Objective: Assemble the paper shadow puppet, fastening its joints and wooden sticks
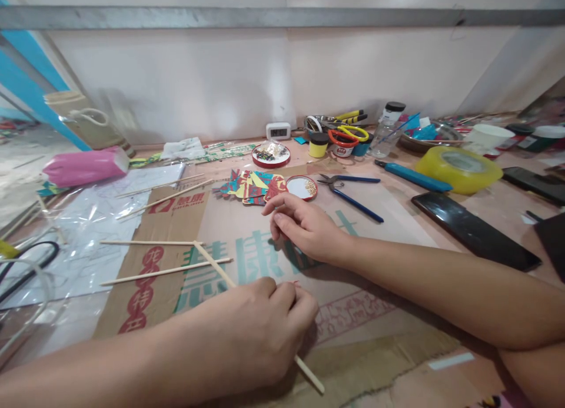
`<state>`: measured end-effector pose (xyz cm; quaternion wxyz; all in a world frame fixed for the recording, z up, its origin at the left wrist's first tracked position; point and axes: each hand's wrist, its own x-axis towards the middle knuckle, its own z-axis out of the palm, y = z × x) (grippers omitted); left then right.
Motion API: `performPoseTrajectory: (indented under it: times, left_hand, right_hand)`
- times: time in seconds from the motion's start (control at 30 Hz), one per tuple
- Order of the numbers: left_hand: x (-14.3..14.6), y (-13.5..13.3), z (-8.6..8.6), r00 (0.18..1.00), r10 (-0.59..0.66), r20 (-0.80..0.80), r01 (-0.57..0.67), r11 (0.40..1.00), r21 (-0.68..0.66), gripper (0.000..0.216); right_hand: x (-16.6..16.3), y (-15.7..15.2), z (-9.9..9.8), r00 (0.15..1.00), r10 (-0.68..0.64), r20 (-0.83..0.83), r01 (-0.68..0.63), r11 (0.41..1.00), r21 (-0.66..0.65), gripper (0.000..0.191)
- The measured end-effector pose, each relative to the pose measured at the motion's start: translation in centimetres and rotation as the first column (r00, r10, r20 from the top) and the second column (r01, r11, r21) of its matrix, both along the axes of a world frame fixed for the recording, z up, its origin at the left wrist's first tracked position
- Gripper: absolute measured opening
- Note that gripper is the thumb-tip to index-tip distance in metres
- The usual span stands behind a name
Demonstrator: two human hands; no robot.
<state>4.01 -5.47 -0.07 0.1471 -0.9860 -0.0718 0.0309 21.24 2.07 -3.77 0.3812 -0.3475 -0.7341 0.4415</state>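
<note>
My left hand [269, 328] is closed around a thin wooden stick [216, 266], which slants beneath it and sticks out at both ends. A tiny reddish bit, too small to name, shows by its fingers. Over the printed cardboard sheet [388, 219], my right hand [309, 228] hovers with fingers loosely bent and apart, nothing visible in them. Just beyond it lie a colourful painted cut-out figure [253, 187] and a small red-rimmed lid [300, 188] holding gold-coloured bits. Two more sticks, an upper one [145, 242] and a lower one [163, 272], rest left of my hands.
Blue-handled pliers [353, 190], a blue cutter [415, 175], a yellow tape roll [459, 169] and a black phone [474, 228] lie to the right. Behind stand a bead dish [271, 155], a small clock [278, 130] and paint jars. A pink packet [86, 165] is at left.
</note>
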Motion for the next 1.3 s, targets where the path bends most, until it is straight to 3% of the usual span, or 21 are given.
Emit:
performPoseTrajectory:
  times: [0.2,0.3,0.37,0.47,0.6,0.8,1.0,1.13,1.3]
  left_hand:
    - [0.0,1.1,-0.5,0.998,0.053,0.031,-0.050,0.997,-0.066,0.002]
    - [-0.7,2.5,-0.6,0.980,0.142,0.139,-0.118,0.978,-0.169,0.006]
    - [-1.3,3.6,-0.2,0.907,0.254,0.337,-0.160,0.946,-0.281,0.008]
    - [-2.3,5.1,0.8,0.709,0.363,0.604,-0.135,0.911,-0.389,0.009]
    - [-3.0,5.9,1.9,0.579,0.365,0.729,-0.113,0.921,-0.372,0.011]
    - [-3.0,6.1,1.5,0.548,0.379,0.746,-0.086,0.912,-0.401,0.010]
    - [-2.7,6.5,1.0,0.517,0.496,0.697,-0.089,0.842,-0.533,0.011]
    - [-2.6,6.4,0.8,0.524,0.529,0.667,-0.089,0.814,-0.575,0.011]
    - [-2.6,6.3,0.6,0.532,0.512,0.674,-0.109,0.831,-0.545,0.011]
  right_hand:
    - [-0.1,-0.1,0.1,1.000,-0.005,0.005,0.005,1.000,-0.007,0.016]
    - [0.1,-0.1,0.2,1.000,0.006,-0.011,-0.006,1.000,0.016,0.015]
    - [0.1,-0.1,0.3,1.000,0.011,-0.015,-0.010,0.999,0.037,0.012]
    - [0.2,-0.2,0.4,1.000,-0.002,-0.012,0.002,0.999,0.033,0.007]
    - [0.2,-0.5,0.4,0.999,0.029,-0.040,-0.031,0.998,-0.046,0.010]
    - [0.2,-0.8,0.4,0.998,0.052,-0.033,-0.053,0.998,-0.020,0.013]
    - [0.1,-1.3,1.4,0.999,0.028,0.033,-0.031,0.996,0.085,0.018]
    - [-0.1,-1.5,1.6,0.998,0.054,-0.039,-0.055,0.998,-0.035,0.025]
    - [-0.4,-1.6,1.3,0.985,0.077,-0.154,-0.100,0.985,-0.143,0.029]
